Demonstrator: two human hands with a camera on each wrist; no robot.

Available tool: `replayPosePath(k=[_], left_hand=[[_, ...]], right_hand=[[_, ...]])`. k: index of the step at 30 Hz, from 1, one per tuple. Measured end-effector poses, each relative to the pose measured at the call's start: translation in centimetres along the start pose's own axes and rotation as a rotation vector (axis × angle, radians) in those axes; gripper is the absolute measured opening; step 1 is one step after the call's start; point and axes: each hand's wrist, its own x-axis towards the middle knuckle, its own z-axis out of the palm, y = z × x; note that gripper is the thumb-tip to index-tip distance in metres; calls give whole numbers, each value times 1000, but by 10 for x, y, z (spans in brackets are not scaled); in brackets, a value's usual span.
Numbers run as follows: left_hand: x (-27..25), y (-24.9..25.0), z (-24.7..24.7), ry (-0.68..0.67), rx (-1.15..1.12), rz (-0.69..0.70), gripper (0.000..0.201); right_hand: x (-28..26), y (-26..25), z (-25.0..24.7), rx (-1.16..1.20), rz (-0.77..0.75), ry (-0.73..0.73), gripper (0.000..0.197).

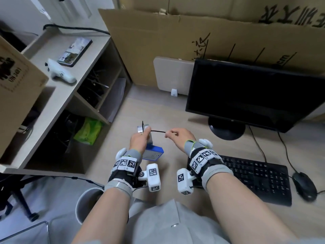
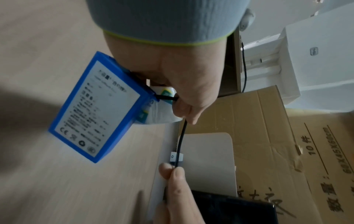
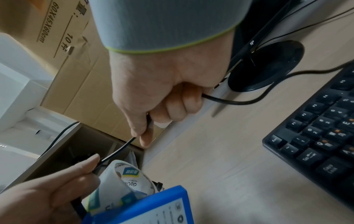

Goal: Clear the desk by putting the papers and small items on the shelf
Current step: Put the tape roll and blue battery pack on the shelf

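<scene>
Above the light wooden bench [image 1: 193, 138], a blue rectangular battery pack [image 2: 95, 106] and white tape roll [image 2: 162, 109] are gripped by the left hand [image 1: 139, 140]; its thin black cable [image 1: 158, 131] is pinched by the right hand [image 1: 179, 138].

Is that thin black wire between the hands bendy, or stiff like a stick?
Probably bendy. The thin black wire runs straight only where the left hand and right hand pull it; past the right hand it curves loosely. It looks light, so it would likely droop if let go.
</scene>
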Motion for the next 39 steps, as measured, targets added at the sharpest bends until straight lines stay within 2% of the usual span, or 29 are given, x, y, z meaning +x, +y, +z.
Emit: replayPosePath(k=[2, 5, 7, 9, 10, 12, 14, 18, 20, 23, 26, 28, 30, 32, 34, 36, 39], left_hand=[[5, 1, -5, -5, -56, -35, 45], [13, 4, -16, 5, -110, -14, 39], [18, 9, -22, -13, -155, -23, 46], [20, 13, -28, -41, -271, -41, 47], [18, 16, -30, -66, -338, -37, 46], [17, 15, -33, -133, -472, -41, 49], [14, 16, -33, -198, -545, -46, 56], [4, 18, -38, -158, -598, -89, 46], [1, 17, -38, -149, -596, -61, 39], [4, 8, -46, -57, -547, -79, 26], [14, -15, -72, 119, -554, -198, 24], [23, -39, -94, 224, -580, -253, 36], [29, -61, -107, 254, -547, -297, 59], [37, -76, -114, 209, -561, -354, 77], [50, -86, -115, 146, -572, -387, 71], [57, -86, -119, 61, -556, -411, 56], [51, -73, -132, -71, -556, -398, 68]], right_hand=[[0, -4, 0, 12, 16, 27, 29], [5, -9, 4, 93, 135, 26, 65], [10, -10, 8, 51, 226, 67, 77], [12, -15, 15, -93, 223, 133, 68], [12, -19, 19, -86, 192, 117, 61], [9, -31, 28, 145, 105, -60, 54], [7, -41, 33, 243, 33, -220, 54], [9, -47, 36, 72, -49, -287, 34], [9, -45, 38, 2, -37, -327, 34], [6, -48, 44, 75, 9, -477, 33], [5, -47, 46, 271, 104, -406, 38], [9, -54, 51, 419, 134, -302, 38], [18, -62, 59, 500, 150, -210, 40], [24, -77, 72, 544, 141, -174, 45], [30, -90, 85, 546, 143, -155, 51], [33, -103, 98, 548, 140, -152, 49], [42, -123, 125, 507, 70, -176, 42]])
